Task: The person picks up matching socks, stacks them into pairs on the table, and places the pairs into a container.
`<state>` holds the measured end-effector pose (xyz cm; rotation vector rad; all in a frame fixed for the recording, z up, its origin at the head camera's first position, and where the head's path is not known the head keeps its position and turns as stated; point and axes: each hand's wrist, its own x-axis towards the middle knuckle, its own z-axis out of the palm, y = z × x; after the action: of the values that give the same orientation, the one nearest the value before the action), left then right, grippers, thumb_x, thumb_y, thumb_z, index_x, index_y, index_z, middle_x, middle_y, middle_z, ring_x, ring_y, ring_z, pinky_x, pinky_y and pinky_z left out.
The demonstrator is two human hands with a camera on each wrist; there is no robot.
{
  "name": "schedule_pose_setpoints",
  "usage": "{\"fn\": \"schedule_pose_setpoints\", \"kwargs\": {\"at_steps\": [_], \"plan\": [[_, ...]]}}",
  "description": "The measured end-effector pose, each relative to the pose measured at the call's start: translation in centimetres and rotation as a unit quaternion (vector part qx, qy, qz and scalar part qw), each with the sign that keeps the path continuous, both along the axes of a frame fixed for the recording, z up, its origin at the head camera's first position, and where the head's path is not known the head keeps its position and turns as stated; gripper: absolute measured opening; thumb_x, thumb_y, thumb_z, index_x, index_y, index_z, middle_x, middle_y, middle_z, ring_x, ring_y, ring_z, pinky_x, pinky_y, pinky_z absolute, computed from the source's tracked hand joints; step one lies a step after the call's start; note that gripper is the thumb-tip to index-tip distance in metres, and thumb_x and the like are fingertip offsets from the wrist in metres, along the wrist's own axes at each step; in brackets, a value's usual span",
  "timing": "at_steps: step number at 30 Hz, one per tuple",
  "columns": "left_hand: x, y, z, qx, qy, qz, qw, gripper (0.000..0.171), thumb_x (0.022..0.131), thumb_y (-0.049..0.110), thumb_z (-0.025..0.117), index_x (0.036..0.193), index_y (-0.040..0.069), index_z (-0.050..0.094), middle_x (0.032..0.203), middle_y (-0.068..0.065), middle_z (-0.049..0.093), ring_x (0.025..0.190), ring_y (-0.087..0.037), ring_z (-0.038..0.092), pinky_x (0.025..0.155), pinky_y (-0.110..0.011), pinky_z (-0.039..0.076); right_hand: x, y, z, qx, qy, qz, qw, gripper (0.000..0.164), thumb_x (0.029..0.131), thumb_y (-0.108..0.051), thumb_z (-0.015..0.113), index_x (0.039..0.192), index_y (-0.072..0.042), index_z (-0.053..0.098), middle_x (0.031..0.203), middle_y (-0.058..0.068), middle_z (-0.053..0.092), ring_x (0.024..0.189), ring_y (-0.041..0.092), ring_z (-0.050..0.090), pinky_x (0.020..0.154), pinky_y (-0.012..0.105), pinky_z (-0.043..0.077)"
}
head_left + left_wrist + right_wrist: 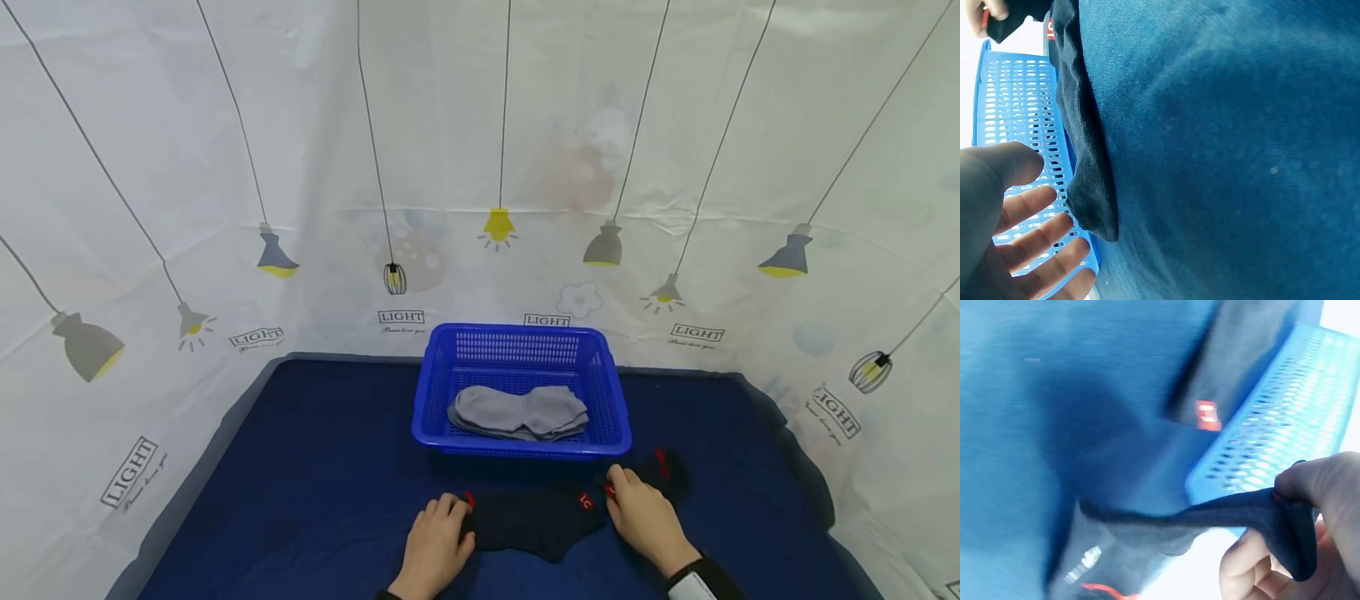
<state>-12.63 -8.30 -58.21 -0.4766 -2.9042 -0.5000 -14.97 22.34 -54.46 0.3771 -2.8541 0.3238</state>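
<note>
A black sock [528, 518] with red marks lies flat on the dark blue cloth. At its left end is my left hand [436, 542], fingers extended; the left wrist view shows the thumb and fingers [1041, 240] spread beside the sock [1090, 187], with nothing between them. My right hand [647, 518] pinches one end of a second black sock [1222, 512] between thumb and fingers. This sock hangs from the fingers, and its other part, with red and pale marks, droops toward the cloth. In the head view the right hand partly covers it.
Behind the socks stands a blue plastic basket [517, 450] with slotted walls. Several grey socks [521, 412] lie stacked inside it. A white curtain [480, 150] printed with lamps surrounds the cloth-covered surface [322, 467] at the back and sides.
</note>
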Motion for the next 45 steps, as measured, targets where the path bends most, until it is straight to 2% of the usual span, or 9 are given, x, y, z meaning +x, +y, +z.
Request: {"fn": "schedule_pose_setpoints", "kwargs": {"at_steps": [6,20,31,40,45], "plan": [[0.0,-0.1,-0.1,0.000,0.007,0.005,1.0000,0.022,0.077,0.026,0.068,0.097,0.017,0.063,0.095,0.000,0.055,0.080,-0.018,0.051,0.066,-0.034,0.042,0.0,-1.8,2.1,-0.004,0.015,0.016,1.000,0.028,0.071,-0.010,0.073,0.089,-0.010,0.051,0.071,0.001,0.050,0.051,0.016,0.052,0.043,0.030,0.038],[0.1,-0.3,-0.3,0.004,0.027,0.008,0.9996,0.024,0.076,0.026,0.069,0.096,0.016,0.063,0.094,0.000,0.055,0.080,-0.017,0.051,0.066,-0.033,0.042,0.3,-6.8,6.6,0.010,0.064,0.087,0.994,0.023,0.075,-0.014,0.071,0.085,-0.012,0.050,0.070,-0.003,0.047,0.050,0.007,0.045,0.042,0.022,0.035],[0.0,-0.6,-0.2,0.003,0.046,0.010,0.9989,0.025,0.074,0.026,0.071,0.095,0.016,0.063,0.092,-0.001,0.055,0.078,-0.017,0.051,0.064,-0.032,0.041,0.0,-10.1,9.2,0.024,0.125,0.153,0.980,0.024,0.076,-0.016,0.071,0.085,-0.011,0.050,0.069,-0.002,0.045,0.051,0.009,0.046,0.041,0.022,0.037],[-0.3,-1.3,0.2,0.010,0.041,0.032,0.9986,0.026,0.073,0.026,0.072,0.095,0.016,0.063,0.093,0.000,0.055,0.079,-0.017,0.052,0.065,-0.034,0.042,0.2,-13.2,11.3,0.018,0.127,0.191,0.973,0.026,0.078,-0.020,0.070,0.094,-0.010,0.052,0.078,-0.001,0.053,0.059,0.009,0.053,0.048,0.022,0.044],[-0.3,-2.2,0.2,0.009,0.063,0.048,0.9968,0.027,0.071,0.025,0.073,0.095,0.015,0.064,0.092,0.001,0.056,0.078,-0.017,0.052,0.066,-0.034,0.042,0.5,-15.0,12.2,0.015,0.128,0.205,0.970,0.027,0.079,-0.022,0.069,0.097,-0.011,0.052,0.081,-0.001,0.054,0.064,0.011,0.056,0.051,0.024,0.048]]}}
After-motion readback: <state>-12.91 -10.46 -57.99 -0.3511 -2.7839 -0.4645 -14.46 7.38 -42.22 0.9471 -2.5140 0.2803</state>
